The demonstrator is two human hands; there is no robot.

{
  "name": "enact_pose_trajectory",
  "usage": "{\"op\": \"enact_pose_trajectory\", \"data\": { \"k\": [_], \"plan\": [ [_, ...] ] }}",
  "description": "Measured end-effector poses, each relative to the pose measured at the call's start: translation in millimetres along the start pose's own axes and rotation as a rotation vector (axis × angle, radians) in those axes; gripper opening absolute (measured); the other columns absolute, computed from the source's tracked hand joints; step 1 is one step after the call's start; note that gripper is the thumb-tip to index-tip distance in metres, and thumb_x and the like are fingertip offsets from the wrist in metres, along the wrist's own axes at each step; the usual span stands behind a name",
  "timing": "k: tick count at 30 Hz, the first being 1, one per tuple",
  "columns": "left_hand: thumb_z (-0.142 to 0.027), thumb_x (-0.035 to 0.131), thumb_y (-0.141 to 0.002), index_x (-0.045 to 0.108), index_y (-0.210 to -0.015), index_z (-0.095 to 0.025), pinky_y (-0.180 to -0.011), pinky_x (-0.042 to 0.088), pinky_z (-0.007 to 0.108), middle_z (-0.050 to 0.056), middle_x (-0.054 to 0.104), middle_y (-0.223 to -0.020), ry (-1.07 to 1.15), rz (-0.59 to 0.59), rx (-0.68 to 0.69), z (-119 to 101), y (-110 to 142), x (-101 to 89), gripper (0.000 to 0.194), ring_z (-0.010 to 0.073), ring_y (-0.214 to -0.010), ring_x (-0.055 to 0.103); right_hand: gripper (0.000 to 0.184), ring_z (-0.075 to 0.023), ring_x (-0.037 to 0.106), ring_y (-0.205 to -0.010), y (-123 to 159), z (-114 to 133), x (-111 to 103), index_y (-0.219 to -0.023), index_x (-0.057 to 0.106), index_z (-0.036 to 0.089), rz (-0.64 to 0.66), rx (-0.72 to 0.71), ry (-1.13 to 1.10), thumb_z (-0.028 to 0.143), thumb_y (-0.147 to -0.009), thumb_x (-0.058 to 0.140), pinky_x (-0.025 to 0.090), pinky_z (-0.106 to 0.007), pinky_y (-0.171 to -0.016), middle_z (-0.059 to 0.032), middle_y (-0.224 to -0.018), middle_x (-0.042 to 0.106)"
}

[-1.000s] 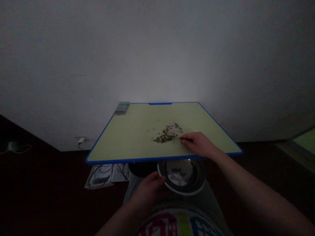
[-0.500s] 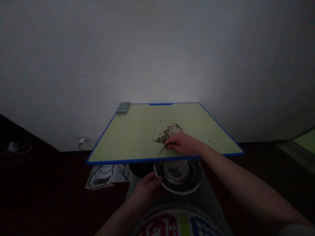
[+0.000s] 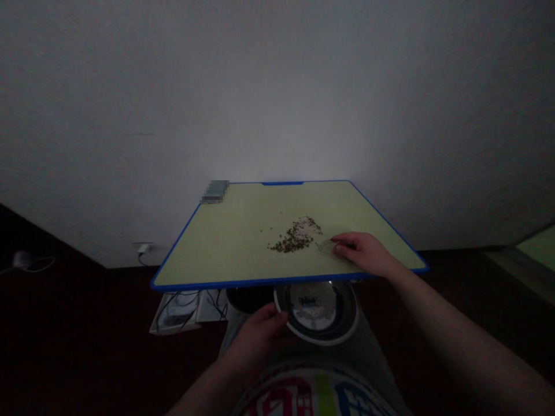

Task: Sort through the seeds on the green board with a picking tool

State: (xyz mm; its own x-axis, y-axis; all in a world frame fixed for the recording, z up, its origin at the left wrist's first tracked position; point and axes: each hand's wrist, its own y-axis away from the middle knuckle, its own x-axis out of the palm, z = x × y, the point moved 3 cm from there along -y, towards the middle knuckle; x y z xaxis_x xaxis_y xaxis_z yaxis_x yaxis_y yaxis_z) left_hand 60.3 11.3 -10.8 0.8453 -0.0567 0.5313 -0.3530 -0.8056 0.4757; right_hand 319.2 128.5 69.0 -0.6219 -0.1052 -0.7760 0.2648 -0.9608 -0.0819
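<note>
Two bare hands are at work at the near side of a low table (image 3: 217, 248). The right hand (image 3: 364, 252) is closed, with its thumb and fingers pinching a thin curved piece (image 3: 325, 247), which looks see-through. This piece is just above or on the table top, I cannot tell which; its curved end points to the left, towards the grains, and its long axis runs roughly left to right. The left hand (image 3: 262, 325) is gripping the left rim of a shiny metal bowl (image 3: 352, 315), thumb at the edge. The bowl is below the near edge of the table, over the person's legs, with its mouth facing up; some pale and dark stuff shows inside, too dim to name.

Just left of the curved piece lies one loose heap, stretching from near left to far right: dark grains (image 3: 291, 244) mostly at its near left part, pale grains (image 3: 309, 226) at its far right part. Few single grains are scattered to the left. At the far left corner stands a blurred object (image 3: 215, 192), so any label on it cannot be read. The shirt (image 3: 323, 396) carries big pink, green and blue print, which I cannot read. Left of the bowl is a dark pot (image 3: 249, 299); farther left, a white tray (image 3: 176, 315) holds cables.
</note>
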Motion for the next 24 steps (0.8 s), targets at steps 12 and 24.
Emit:
{"op": "enact_pose_trajectory", "data": {
  "k": [12,24],
  "plan": [
    [-0.027,0.071,-0.073,0.067,-0.095,-0.016,-0.075,0.051,0.035,0.009,0.077,-0.092,0.000,-0.012,-0.006,-2.6,2.2,-7.9,0.025,0.0236,-0.085,0.070,0.027,-0.0208,0.069,-0.079,-19.5,38.8,24.2,-0.101,0.073,0.018,0.151,-0.072,0.097,0.022,-0.077,0.060,0.050,-0.028,-0.070,-0.0062,-0.089,0.075],
    [-0.030,0.073,-0.072,0.067,-0.098,-0.015,-0.079,0.051,0.036,0.011,0.076,-0.095,-0.019,-0.008,-0.005,-3.9,0.0,-6.4,0.031,0.0246,-0.089,0.070,0.021,-0.0170,0.066,-0.077,-7.2,63.9,31.5,-0.093,0.073,0.019,0.385,-0.261,-0.005,0.020,-0.077,0.061,0.048,-0.025,-0.069,-0.0019,-0.086,0.074]
  ]
}}
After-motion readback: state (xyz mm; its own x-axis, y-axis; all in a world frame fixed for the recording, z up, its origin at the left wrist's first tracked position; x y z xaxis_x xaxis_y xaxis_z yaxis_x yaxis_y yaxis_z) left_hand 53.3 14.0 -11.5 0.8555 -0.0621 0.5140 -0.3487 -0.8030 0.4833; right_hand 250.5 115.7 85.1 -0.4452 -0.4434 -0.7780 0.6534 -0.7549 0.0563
